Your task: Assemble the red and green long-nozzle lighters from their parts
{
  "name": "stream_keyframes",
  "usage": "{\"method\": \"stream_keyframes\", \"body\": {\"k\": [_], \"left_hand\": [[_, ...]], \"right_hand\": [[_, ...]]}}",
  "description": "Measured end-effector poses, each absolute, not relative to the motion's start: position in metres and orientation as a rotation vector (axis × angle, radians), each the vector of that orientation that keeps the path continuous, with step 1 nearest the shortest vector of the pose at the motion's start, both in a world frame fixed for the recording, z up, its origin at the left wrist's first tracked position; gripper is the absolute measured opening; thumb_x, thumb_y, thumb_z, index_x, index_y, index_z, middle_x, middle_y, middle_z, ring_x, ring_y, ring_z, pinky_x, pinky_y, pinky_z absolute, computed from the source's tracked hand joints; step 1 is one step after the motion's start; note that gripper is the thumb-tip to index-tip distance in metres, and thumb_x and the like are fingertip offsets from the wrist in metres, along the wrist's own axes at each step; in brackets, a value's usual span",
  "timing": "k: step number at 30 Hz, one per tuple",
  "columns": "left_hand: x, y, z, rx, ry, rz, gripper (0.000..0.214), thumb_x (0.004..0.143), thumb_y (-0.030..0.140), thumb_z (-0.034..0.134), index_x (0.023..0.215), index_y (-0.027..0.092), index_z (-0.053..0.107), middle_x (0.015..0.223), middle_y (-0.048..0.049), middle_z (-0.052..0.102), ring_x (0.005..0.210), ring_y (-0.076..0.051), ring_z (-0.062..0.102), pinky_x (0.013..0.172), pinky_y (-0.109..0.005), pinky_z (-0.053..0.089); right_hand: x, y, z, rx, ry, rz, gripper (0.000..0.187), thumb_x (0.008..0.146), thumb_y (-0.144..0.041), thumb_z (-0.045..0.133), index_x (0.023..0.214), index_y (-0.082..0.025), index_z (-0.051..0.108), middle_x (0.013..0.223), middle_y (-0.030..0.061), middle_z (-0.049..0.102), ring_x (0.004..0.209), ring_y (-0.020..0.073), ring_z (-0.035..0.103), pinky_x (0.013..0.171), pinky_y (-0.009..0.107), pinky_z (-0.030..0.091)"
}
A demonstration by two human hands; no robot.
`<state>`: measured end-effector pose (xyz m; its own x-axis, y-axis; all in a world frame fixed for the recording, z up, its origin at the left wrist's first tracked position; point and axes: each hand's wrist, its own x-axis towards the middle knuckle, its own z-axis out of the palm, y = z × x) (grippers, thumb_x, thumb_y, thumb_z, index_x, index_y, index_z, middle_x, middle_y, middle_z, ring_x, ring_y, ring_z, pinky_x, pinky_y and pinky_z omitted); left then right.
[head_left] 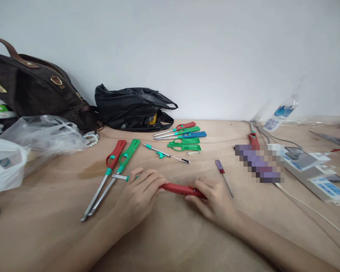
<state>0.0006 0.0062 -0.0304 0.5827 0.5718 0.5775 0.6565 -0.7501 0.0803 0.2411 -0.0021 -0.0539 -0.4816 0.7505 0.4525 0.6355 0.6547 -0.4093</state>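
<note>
A red long-necked gas lighter (179,188) lies crosswise in my two hands above the table. My left hand (144,192) is closed around its front part, with the metal tube sticking out to the left. My right hand (212,198) grips the rear end of the handle. A screwdriver (221,168) with a purple-red handle rests beyond my right hand. Left of my hands, a red lighter (115,154) and a green lighter (129,155) lie side by side. Further back are opened green handle shells (191,141) and a bare lighter tube (161,151) with wire and small parts.
Red, green and blue lighters (197,135) lie behind the shells. A black plastic bag (127,107), brown bag (42,90) and clear bags (51,132) stand back left. At right are a power strip (308,173), cables, a tilted bottle (282,113) and a blurred-out purple object (257,164).
</note>
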Motion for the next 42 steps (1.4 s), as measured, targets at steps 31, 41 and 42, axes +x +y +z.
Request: {"method": "stream_keyframes", "body": {"k": [31, 41, 42], "left_hand": [[0.021, 0.024, -0.019, -1.854, -1.857, -3.343, 0.028, 0.085, 0.041, 0.065, 0.097, 0.016, 0.063, 0.105, -0.0106, 0.071, 0.109, -0.029, 0.064, 0.099, -0.048, 0.047], [0.067, -0.002, -0.029, -2.151, -1.738, -3.579, 0.029, 0.077, 0.044, 0.076, 0.084, 0.019, 0.064, 0.108, -0.0079, 0.072, 0.119, -0.03, 0.058, 0.106, -0.047, 0.04], [0.069, -0.003, -0.028, -2.144, -1.705, -3.599, 0.029, 0.078, 0.045, 0.075, 0.083, 0.019, 0.063, 0.11, -0.0074, 0.072, 0.122, -0.029, 0.057, 0.107, -0.046, 0.038]], "right_hand": [[0.232, -0.015, -0.058, -1.154, -2.219, 0.268, 0.024, 0.101, -0.039, 0.034, 0.094, -0.021, 0.049, 0.067, 0.0006, 0.067, 0.053, 0.0198, 0.063, 0.049, 0.027, 0.041], [0.234, -0.018, -0.055, -1.103, -2.179, 0.115, 0.028, 0.102, -0.039, 0.031, 0.089, -0.021, 0.047, 0.064, 0.0004, 0.063, 0.049, 0.0177, 0.061, 0.045, 0.025, 0.039], [0.234, -0.018, -0.054, -1.106, -2.17, 0.124, 0.027, 0.102, -0.039, 0.031, 0.089, -0.021, 0.047, 0.064, 0.0002, 0.063, 0.048, 0.0175, 0.061, 0.045, 0.025, 0.039]]}}
